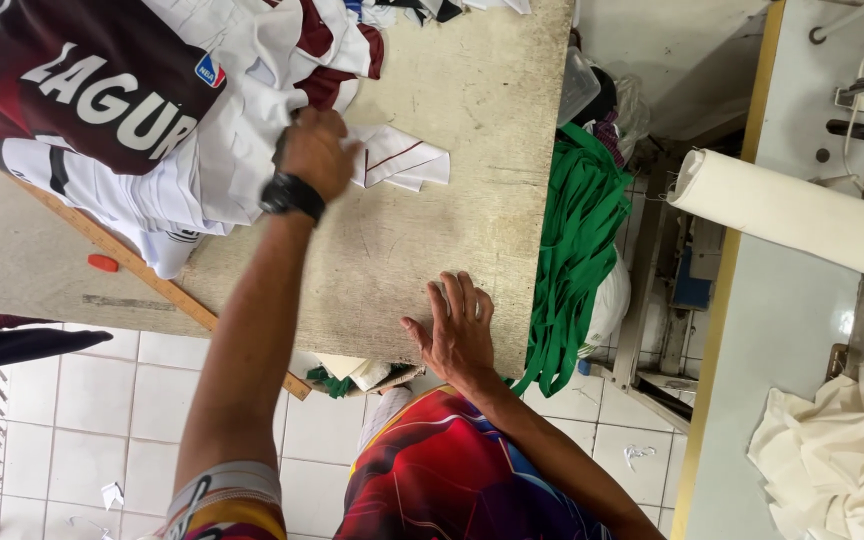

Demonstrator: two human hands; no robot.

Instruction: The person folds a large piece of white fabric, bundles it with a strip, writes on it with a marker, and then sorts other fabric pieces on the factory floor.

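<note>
Grasping white fabric pieces (pixel 242 140) on the table (pixel 452 150), your left hand (pixel 317 152); your right hand (pixel 457 330) lies flat, released, near the table's edge.

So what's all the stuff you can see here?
Work table: one, beige, centre.
Jersey pieces: a pile, maroon and white, table's upper left.
Folded white piece: one, maroon line, beside the pile.
Wooden ruler: one, brown, table's left edge.
Small orange thing: one, by the ruler.
Green strips: a bundle, hanging off the table's right side.
White roll: one, right bench.
Cream cloth: one heap, lower right.
Left hand: on the pile, black wristwatch.
Right hand: flat on the table.
</note>
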